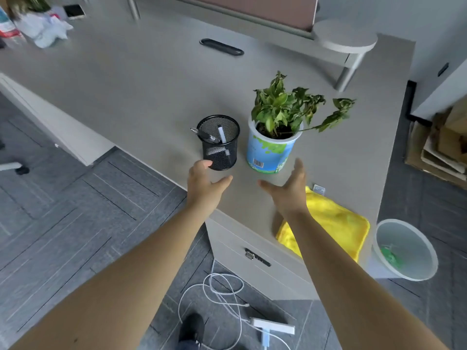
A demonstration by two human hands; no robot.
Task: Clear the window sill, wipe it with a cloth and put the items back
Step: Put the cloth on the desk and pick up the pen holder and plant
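At the bottom of the frame a white cable loops over the grey floor beside a white power strip. Both bare forearms reach up from the lower corners. At lower right a yellow cloth lies flat on the near corner of the grey desk, with a white waste bin on the floor just right of it. The left hand is spread with fingers straight, fingertips just at the black mesh pen holder in mid-frame; whether they touch is unclear. The right hand is likewise spread, holding nothing, just below and right of the potted plant. A black cable slot sits further up.
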